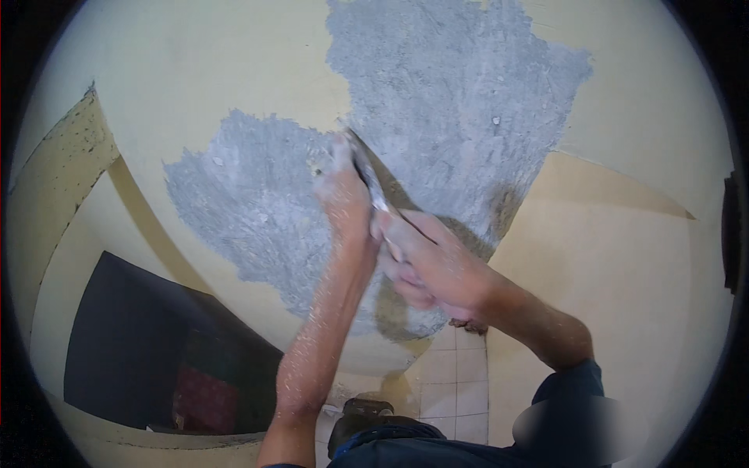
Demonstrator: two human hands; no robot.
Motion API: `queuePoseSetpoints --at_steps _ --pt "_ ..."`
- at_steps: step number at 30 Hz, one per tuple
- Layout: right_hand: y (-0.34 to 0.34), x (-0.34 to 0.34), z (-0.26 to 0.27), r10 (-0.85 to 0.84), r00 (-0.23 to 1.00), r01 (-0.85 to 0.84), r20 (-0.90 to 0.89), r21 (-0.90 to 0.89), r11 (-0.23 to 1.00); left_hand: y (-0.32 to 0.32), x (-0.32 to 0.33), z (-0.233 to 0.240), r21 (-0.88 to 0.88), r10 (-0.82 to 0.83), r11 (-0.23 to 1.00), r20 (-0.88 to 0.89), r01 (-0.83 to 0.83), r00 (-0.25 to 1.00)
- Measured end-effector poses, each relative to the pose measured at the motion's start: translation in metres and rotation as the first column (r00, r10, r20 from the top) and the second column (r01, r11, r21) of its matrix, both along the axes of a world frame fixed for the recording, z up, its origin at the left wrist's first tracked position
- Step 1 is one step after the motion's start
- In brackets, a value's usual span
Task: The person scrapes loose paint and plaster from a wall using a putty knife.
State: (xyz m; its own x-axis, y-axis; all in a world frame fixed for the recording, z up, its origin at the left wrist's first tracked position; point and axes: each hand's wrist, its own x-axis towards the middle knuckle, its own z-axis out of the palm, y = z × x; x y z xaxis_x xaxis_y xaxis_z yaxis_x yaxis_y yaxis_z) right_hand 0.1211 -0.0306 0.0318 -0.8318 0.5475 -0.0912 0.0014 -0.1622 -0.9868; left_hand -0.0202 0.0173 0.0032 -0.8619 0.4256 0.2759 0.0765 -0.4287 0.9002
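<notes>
Both my hands are on a long, narrow, flat metal scraping tool [380, 200], its tip against a wall; its exact kind is hard to tell. My left hand [342, 190] grips the blade near its upper end, partly covering it. Lower down, my right hand [430, 257] is closed around the handle end, hiding most of it. Pale dust coats my fingers, and white specks dot my left forearm. Behind the hands, rough grey plaster [445, 105] lies bare. Around it remains pale yellow paint [281, 64] with a ragged edge.
At lower left is a dark recess [129, 345] in the wall, with a dark red surface [205, 398] inside. An adjoining wall [591, 281] stands at right. Below are pale floor tiles [453, 368] and debris [348, 392]. A dark object [729, 234] shows at the right rim.
</notes>
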Motion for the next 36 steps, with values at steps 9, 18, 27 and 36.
queuePoseSetpoints --at_steps 9,18,27,36 --pt "0.002 0.007 -0.004 -0.006 1.0 0.006 -0.001 0.007 1.0 0.005 0.004 -0.014 -0.079 -0.156 0.983 0.098 0.164 0.983" --pt "0.015 0.021 -0.012 -0.071 0.997 0.069 -0.003 0.277 0.958 -0.037 0.002 -0.012 0.1 -0.476 0.879 0.17 0.466 0.863" --pt "-0.019 0.047 -0.058 -0.458 0.827 0.472 -0.326 0.845 0.25 -0.059 0.027 -0.063 0.074 -0.587 0.809 0.037 0.584 0.809" --pt "-0.012 -0.006 -0.057 -0.55 -0.06 0.778 -0.833 -0.384 0.498 -0.049 0.03 -0.052 0.13 -0.796 0.606 0.112 0.785 0.595"
